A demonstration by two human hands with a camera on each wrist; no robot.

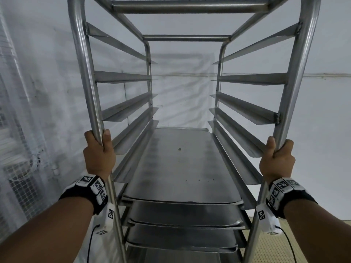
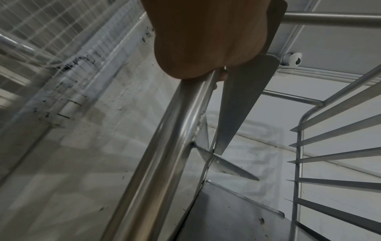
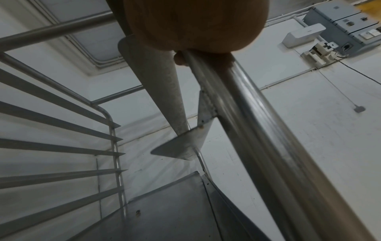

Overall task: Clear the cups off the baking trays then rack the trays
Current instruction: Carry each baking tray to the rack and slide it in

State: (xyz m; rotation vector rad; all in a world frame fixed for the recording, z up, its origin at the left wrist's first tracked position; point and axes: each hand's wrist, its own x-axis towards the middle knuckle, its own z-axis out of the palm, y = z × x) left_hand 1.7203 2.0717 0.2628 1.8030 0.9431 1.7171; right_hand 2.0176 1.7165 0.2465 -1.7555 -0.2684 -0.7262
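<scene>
A tall steel tray rack [image 1: 190,6] fills the head view straight ahead. My left hand [image 1: 98,149] grips its front left post [image 1: 89,73], and my right hand [image 1: 275,158] grips the front right post [image 1: 296,92]. Several flat baking trays [image 1: 178,164] sit stacked on the lower runners, the top one bare. No cups are in view. In the left wrist view the palm [image 2: 206,40] wraps the shiny post [image 2: 164,154]; in the right wrist view the palm [image 3: 195,24] wraps the other post [image 3: 268,130].
The upper runners [image 1: 123,76] hold nothing. A white wall stands behind the rack [image 1: 186,92], with wire mesh [image 1: 19,168] at the left. A tiled floor [image 1: 303,243] shows at the lower right. Grey switch boxes [image 3: 340,24] hang on the right wall.
</scene>
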